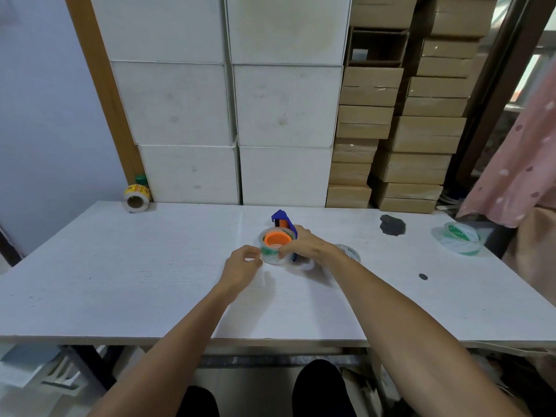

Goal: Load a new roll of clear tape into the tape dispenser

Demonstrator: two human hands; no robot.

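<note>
A blue tape dispenser (pixel 282 219) lies on its side at the middle of the white table (pixel 120 266). A clear tape roll (pixel 272 254) with a green-printed core sits around the dispenser's orange hub (pixel 276 238). My right hand (pixel 304 245) rests over the dispenser's right side, its fingers on the near edge of the roll. My left hand (pixel 242 263) pinches at the roll's left near edge, where the clear tape end seems to be; the tape itself is too faint to make out.
A second clear roll (pixel 350 252) lies just behind my right wrist. Another clear roll with green print (pixel 460 237) sits at the far right. A roll of yellow labels (pixel 136 197) is at the back left. Stacked white and brown boxes (pixel 282 109) stand behind the table.
</note>
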